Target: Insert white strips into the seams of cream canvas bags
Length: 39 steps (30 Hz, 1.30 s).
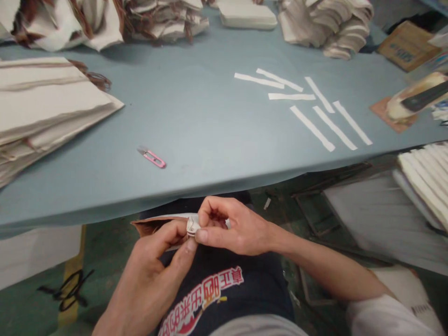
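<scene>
Over my lap, just off the table's near edge, both hands meet at a small folded white piece point(192, 225). My left hand point(154, 266) pinches it from below between thumb and forefinger. From the right, my right hand point(238, 228) touches it with thumb and curled fingers closed. A brown and white piece of material point(150, 225) reaches out behind my left fingers; most of it is hidden. Pink thread snips point(154, 157) lie on the blue-grey table point(196, 116).
Several white strips point(311, 128) lie on the table's right half. Beyond them are a brush-like tool point(416, 100) and a cardboard box point(408, 45). Pale stacked pieces point(45, 102) fill the left side. Bundles point(325, 23) line the back. White folded material point(427, 182) sits at right.
</scene>
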Each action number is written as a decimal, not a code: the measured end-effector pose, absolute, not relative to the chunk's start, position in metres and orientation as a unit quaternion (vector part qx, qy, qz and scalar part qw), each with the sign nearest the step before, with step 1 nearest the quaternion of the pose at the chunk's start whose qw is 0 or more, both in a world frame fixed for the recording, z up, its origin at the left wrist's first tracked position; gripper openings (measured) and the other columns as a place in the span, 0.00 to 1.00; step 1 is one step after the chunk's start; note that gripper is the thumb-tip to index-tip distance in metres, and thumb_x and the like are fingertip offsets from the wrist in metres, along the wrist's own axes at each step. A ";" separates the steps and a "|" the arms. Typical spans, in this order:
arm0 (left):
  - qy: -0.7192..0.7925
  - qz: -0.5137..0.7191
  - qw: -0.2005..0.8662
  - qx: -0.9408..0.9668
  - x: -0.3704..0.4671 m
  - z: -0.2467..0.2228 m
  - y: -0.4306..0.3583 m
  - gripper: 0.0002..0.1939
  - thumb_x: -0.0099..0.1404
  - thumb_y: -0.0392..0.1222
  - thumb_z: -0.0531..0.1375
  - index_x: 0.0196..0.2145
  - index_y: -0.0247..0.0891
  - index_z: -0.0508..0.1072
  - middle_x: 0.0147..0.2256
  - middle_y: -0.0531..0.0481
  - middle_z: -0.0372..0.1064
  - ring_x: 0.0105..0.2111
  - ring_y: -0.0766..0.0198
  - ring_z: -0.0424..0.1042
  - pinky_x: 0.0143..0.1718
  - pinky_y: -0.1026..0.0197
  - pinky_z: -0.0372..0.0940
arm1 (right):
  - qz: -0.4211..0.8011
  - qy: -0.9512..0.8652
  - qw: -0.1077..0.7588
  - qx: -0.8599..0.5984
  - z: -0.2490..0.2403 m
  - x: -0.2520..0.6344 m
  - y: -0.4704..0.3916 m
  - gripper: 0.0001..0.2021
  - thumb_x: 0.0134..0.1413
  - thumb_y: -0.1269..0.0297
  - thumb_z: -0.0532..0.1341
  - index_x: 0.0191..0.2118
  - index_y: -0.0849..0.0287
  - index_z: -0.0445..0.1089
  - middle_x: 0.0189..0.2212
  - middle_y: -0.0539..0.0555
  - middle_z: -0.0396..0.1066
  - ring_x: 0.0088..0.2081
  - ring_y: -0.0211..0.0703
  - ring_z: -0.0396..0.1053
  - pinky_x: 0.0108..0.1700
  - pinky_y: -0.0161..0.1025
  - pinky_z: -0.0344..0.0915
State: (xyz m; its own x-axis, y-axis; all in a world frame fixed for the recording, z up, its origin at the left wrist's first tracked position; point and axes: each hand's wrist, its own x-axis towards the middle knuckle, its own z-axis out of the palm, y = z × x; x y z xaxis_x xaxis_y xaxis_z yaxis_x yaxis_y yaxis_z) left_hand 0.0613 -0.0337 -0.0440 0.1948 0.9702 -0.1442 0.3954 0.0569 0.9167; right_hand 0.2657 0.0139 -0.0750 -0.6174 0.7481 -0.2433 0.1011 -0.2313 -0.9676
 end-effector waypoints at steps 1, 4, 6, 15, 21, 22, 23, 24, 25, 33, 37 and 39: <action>0.550 0.308 0.467 0.620 0.063 -0.042 -0.031 0.13 0.70 0.45 0.63 0.29 0.44 0.83 0.26 0.54 0.83 0.25 0.63 0.81 0.29 0.69 0.72 | 0.720 -0.551 0.224 -0.358 -0.077 0.267 0.016 0.22 0.59 0.46 0.76 0.35 0.55 0.67 0.27 0.43 0.64 0.28 0.34 0.58 0.31 0.35 0.57; 0.541 0.305 0.457 0.637 0.064 -0.041 -0.028 0.12 0.70 0.43 0.62 0.29 0.44 0.83 0.25 0.55 0.82 0.24 0.65 0.79 0.28 0.70 0.71 | 0.776 -0.499 0.215 -0.320 -0.083 0.269 0.018 0.26 0.57 0.41 0.77 0.34 0.55 0.66 0.26 0.42 0.62 0.27 0.33 0.55 0.30 0.34 0.55; 0.536 0.303 0.458 0.641 0.062 -0.042 -0.027 0.13 0.70 0.42 0.62 0.29 0.43 0.82 0.26 0.55 0.82 0.25 0.64 0.79 0.29 0.70 0.71 | 0.782 -0.491 0.220 -0.316 -0.084 0.270 0.017 0.26 0.59 0.41 0.76 0.34 0.55 0.65 0.25 0.41 0.61 0.26 0.32 0.55 0.30 0.34 0.55; 0.558 0.333 0.506 0.568 0.054 -0.062 -0.023 0.16 0.70 0.52 0.68 0.28 0.41 0.83 0.28 0.49 0.80 0.29 0.60 0.76 0.31 0.63 0.69 | 0.492 -0.697 0.309 -0.421 -0.078 0.258 0.000 0.07 0.65 0.64 0.63 0.36 0.53 0.64 0.28 0.43 0.69 0.27 0.34 0.64 0.33 0.35 0.60; 0.562 0.338 0.460 0.598 0.046 -0.067 -0.025 0.21 0.75 0.56 0.64 0.29 0.41 0.80 0.27 0.50 0.78 0.26 0.60 0.73 0.30 0.61 0.66 | 0.352 -0.757 0.289 -0.469 -0.080 0.252 -0.009 0.08 0.72 0.58 0.66 0.43 0.54 0.70 0.33 0.49 0.78 0.34 0.41 0.74 0.38 0.38 0.64; 0.567 0.344 0.450 0.599 0.045 -0.067 -0.025 0.21 0.76 0.56 0.63 0.29 0.41 0.79 0.27 0.51 0.78 0.26 0.61 0.73 0.30 0.61 0.66 | 0.339 -0.766 0.283 -0.467 -0.080 0.251 -0.010 0.08 0.73 0.58 0.66 0.42 0.55 0.71 0.34 0.50 0.78 0.35 0.41 0.75 0.39 0.38 0.64; 0.573 0.350 0.435 0.599 0.045 -0.069 -0.026 0.21 0.77 0.55 0.62 0.29 0.41 0.78 0.26 0.52 0.77 0.26 0.61 0.72 0.29 0.62 0.66 | 0.336 -0.770 0.276 -0.466 -0.080 0.249 -0.010 0.07 0.73 0.59 0.65 0.42 0.55 0.71 0.34 0.50 0.79 0.35 0.42 0.75 0.39 0.38 0.63; 0.582 0.356 0.417 0.601 0.044 -0.071 -0.026 0.21 0.77 0.55 0.62 0.29 0.42 0.78 0.26 0.53 0.76 0.25 0.62 0.70 0.29 0.62 0.64 | 0.343 -0.768 0.271 -0.468 -0.080 0.248 -0.010 0.07 0.74 0.60 0.65 0.41 0.55 0.71 0.34 0.50 0.79 0.35 0.41 0.75 0.38 0.38 0.63; 0.590 0.362 0.397 0.603 0.044 -0.074 -0.027 0.20 0.78 0.54 0.62 0.30 0.42 0.78 0.25 0.54 0.74 0.24 0.63 0.68 0.28 0.62 0.63 | 0.361 -0.758 0.267 -0.474 -0.080 0.246 -0.010 0.07 0.74 0.61 0.65 0.40 0.55 0.71 0.33 0.49 0.78 0.33 0.40 0.74 0.37 0.37 0.62; 0.632 0.432 0.485 0.423 0.058 -0.105 -0.037 0.28 0.76 0.66 0.59 0.26 0.43 0.68 0.25 0.54 0.67 0.25 0.62 0.63 0.26 0.63 0.64 | 0.531 -0.679 0.289 -0.417 -0.087 0.232 -0.006 0.10 0.68 0.61 0.64 0.35 0.54 0.63 0.26 0.42 0.67 0.26 0.34 0.59 0.31 0.34 0.57; 0.625 0.432 0.503 0.412 0.054 -0.111 -0.041 0.30 0.76 0.70 0.59 0.29 0.42 0.72 0.27 0.52 0.69 0.26 0.62 0.64 0.26 0.63 0.64 | 0.571 -0.656 0.290 -0.399 -0.094 0.233 -0.004 0.11 0.65 0.59 0.65 0.34 0.53 0.62 0.24 0.41 0.64 0.25 0.33 0.57 0.29 0.33 0.55; 0.618 0.422 0.512 0.422 0.048 -0.107 -0.039 0.34 0.74 0.75 0.60 0.28 0.41 0.73 0.27 0.51 0.70 0.26 0.62 0.64 0.26 0.62 0.64 | 0.562 -0.659 0.295 -0.403 -0.097 0.236 -0.004 0.11 0.64 0.60 0.65 0.34 0.53 0.61 0.25 0.42 0.65 0.25 0.33 0.58 0.30 0.33 0.56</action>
